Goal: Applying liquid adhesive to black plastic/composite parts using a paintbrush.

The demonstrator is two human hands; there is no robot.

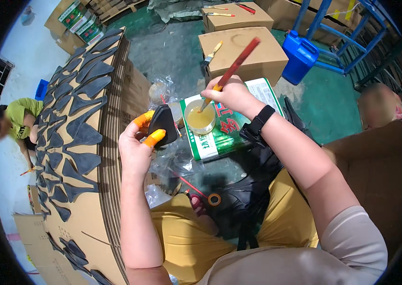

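My left hand (137, 145), with orange finger cots on thumb and forefinger, pinches a black wedge-shaped piece (163, 122) and holds it upright. My right hand (231, 95) grips a red-handled brush (231, 70) and dips its tip into a round cup of yellowish glue (200, 118). The cup stands on a green and white tin (227, 128) lying flat on the floor in front of me. A black strap is on my right wrist.
A stack of cardboard sheets (91, 199) on my left carries several black cut pieces (75, 118). Cardboard boxes (243, 54) with brushes stand ahead, a blue jerrycan (300, 57) and blue rack to the right. Another person (18, 121) crouches far left. A tape roll (214, 199) lies near my foot.
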